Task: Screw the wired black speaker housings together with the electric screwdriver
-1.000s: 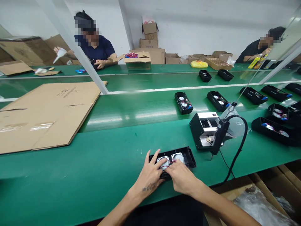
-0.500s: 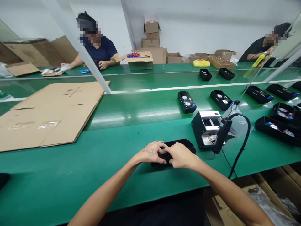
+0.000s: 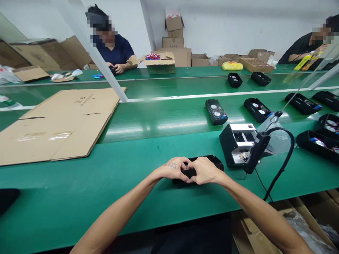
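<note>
"One black box (image 3: pixel 216 161) lies on the near side of the green table (image 3: pixel 137 155), and it's covered in knuckles! Where are the fingers?"

"Left hand (image 3: pixel 174 169) has them curled over the box, thumb down by its near side. Right hand (image 3: pixel 206 171) mirrors it, tips bunched close to the left's. Clamped on a part? Can't tell, they're hidden in there."

"Take that box as the middle of the clock. What's around?"

"Just beside it at two, a black-and-white machine (image 3: pixel 237 144). Past that, a screwdriver (image 3: pixel 256 151) hangs on a cord, bit down. Near one o'clock, another box (image 3: pixel 219 121) on the shiny green strip (image 3: pixel 159 118), round speakers (image 3: pixel 217 114) inside."

"And nine to ten?"

"Big flat cardboard (image 3: pixel 60 123), printed and taped!"

"Now the room!"

"White wall (image 3: pixel 225 24) at the back, stacked cartons (image 3: pixel 173 42) before it, just shy of twelve. One co-worker (image 3: pixel 113 53) at eleven, behind the far bench (image 3: pixel 190 71); a second co-worker (image 3: pixel 299 49) leans in between one and two, bottles (image 3: pixel 304 61) close by."

"Down at four?"

"Open cardboard boxes (image 3: pixel 246 233) below the table edge, clear plastic (image 3: pixel 304 225) in one."
</note>
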The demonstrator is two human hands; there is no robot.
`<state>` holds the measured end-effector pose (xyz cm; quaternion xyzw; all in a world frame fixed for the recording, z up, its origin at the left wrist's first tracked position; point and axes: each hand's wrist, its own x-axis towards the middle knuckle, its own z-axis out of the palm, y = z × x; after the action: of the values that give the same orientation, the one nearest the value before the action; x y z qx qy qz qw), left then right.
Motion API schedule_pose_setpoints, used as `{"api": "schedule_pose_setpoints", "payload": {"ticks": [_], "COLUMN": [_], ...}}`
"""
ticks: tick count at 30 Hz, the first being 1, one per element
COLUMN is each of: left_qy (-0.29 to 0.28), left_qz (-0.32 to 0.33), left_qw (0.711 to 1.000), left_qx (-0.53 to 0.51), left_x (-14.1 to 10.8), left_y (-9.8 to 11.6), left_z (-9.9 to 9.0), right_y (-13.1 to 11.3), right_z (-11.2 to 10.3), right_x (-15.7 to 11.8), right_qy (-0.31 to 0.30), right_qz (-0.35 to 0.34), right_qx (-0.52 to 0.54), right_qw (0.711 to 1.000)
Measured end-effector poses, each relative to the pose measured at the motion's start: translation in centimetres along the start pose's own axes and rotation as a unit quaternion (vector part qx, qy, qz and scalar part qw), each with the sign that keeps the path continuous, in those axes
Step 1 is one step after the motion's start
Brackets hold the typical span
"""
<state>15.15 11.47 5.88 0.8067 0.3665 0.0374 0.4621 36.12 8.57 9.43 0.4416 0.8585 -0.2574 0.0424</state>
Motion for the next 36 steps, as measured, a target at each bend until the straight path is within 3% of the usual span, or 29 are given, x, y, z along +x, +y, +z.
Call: {"api": "schedule_pose_setpoints", "payload": {"ticks": [10,12,14,16,18,20,21,22,25,27,33,36], "left_qy": [0.012,0.028,0.051,0.088,0.127,0.162,0.177,0.190,0.214,0.225,0.251,0.263], "left_qz": [0.031,0.031,0.039,0.077,0.127,0.157,0.165,0.170,0.182,0.189,0.214,0.214], "left_qw": [0.999,0.997,0.992,0.977,0.950,0.925,0.915,0.908,0.896,0.893,0.883,0.882], "left_qx": [0.039,0.064,0.105,0.180,0.254,0.305,0.322,0.334,0.344,0.341,0.333,0.327], "left_x": [-0.3,-1.0,-1.9,-2.9,-3.8,-4.4,-4.5,-4.5,-4.3,-4.1,-3.9,-3.5], "left_y": [0.0,0.0,-0.3,-0.7,-1.3,-1.8,-1.9,-2.0,-2.1,-2.1,-2.9,-3.1], "left_z": [0.1,1.1,2.9,5.1,7.3,8.9,9.4,9.6,9.6,9.4,9.5,9.7], "right_y": [-0.4,-0.6,-0.2,1.1,3.3,6.0,7.5,8.9,12.3,13.4,12.8,12.4], "right_z": [1.0,1.5,2.1,2.9,3.6,4.0,4.0,3.9,3.4,3.3,5.0,4.1], "right_x": [-0.9,-2.5,-4.8,-7.2,-9.3,-10.8,-11.3,-11.6,-12.0,-12.0,-11.9,-12.3], "right_qy": [0.031,0.072,0.188,0.381,0.582,0.700,0.714,0.705,0.621,0.595,0.666,0.676], "right_qz": [-0.019,-0.052,-0.087,-0.061,0.044,0.166,0.214,0.252,0.302,0.307,0.191,0.156], "right_qx": [-0.014,0.000,0.057,0.122,0.126,0.085,0.075,0.080,0.152,0.187,0.355,0.386], "right_qw": [0.999,0.996,0.977,0.915,0.802,0.690,0.662,0.658,0.707,0.719,0.627,0.607]}}
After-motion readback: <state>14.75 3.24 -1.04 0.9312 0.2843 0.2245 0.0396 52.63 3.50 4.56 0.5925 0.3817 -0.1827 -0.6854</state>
